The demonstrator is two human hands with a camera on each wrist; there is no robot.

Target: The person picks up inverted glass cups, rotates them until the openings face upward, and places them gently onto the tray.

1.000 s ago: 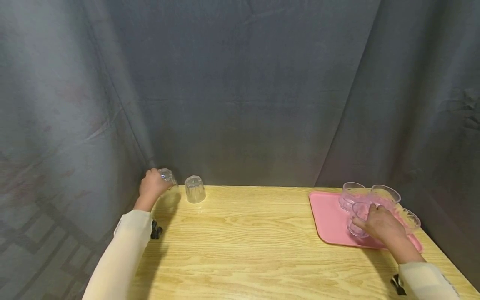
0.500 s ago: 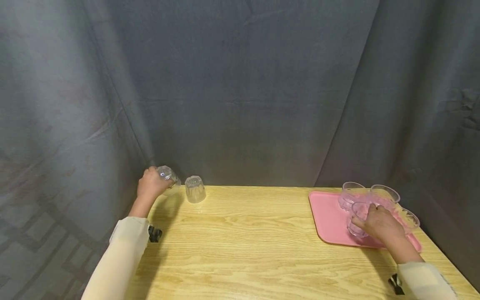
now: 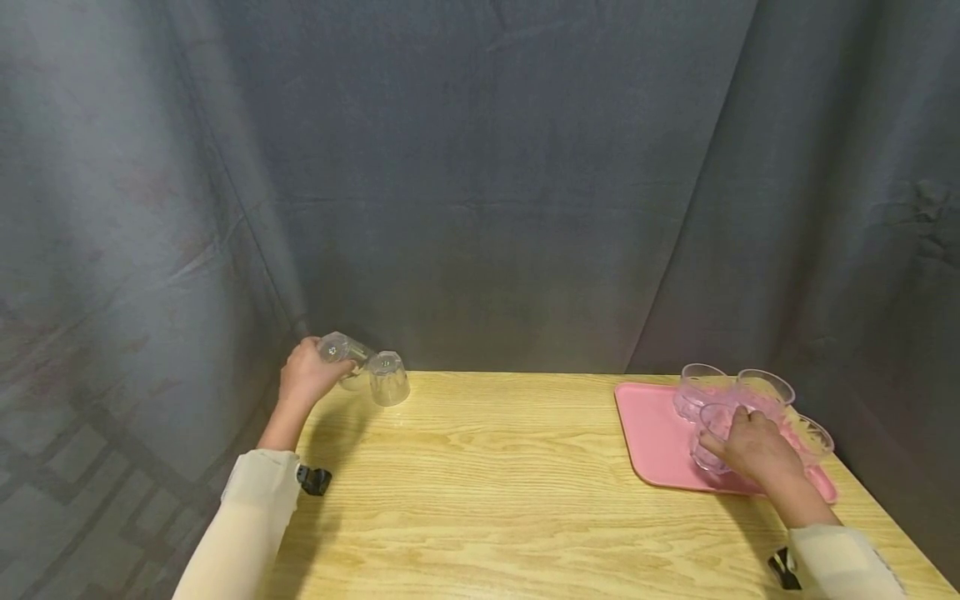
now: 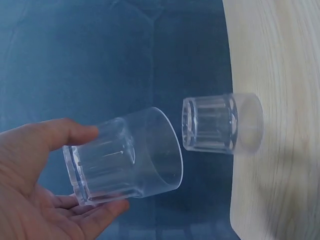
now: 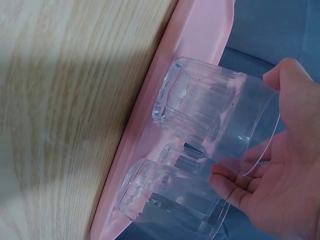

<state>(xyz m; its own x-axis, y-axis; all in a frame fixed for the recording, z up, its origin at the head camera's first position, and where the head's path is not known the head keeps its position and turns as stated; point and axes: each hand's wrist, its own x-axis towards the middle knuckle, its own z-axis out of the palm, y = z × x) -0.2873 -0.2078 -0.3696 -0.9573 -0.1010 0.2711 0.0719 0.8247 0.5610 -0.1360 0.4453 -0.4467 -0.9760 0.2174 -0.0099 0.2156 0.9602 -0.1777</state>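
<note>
At the far left of the table, my left hand (image 3: 306,371) grips a clear plastic tumbler (image 4: 122,155) by its base end, thumb on one side and fingers on the other. The tumbler is tilted, its mouth angled down toward the table. Close beside it a second clear tumbler (image 3: 388,383) stands upside down near the back edge. At the right, my right hand (image 3: 757,450) holds the rim of an upright tumbler (image 5: 200,105) on the pink tray (image 3: 652,454), thumb and fingers around its upper part. Some of its far side is hidden by my fingers.
Three more upright tumblers crowd the tray around my right hand, one at the back left (image 3: 699,387), one behind (image 3: 767,387) and one at the right (image 3: 817,437). A grey curtain (image 3: 480,208) hangs right behind the table (image 3: 510,475) and along both sides.
My left hand has tilted its tumbler and brought it slightly right, so that it now overlaps the upside-down one in the head view. The right hand keeps its hold, nearly still.
</note>
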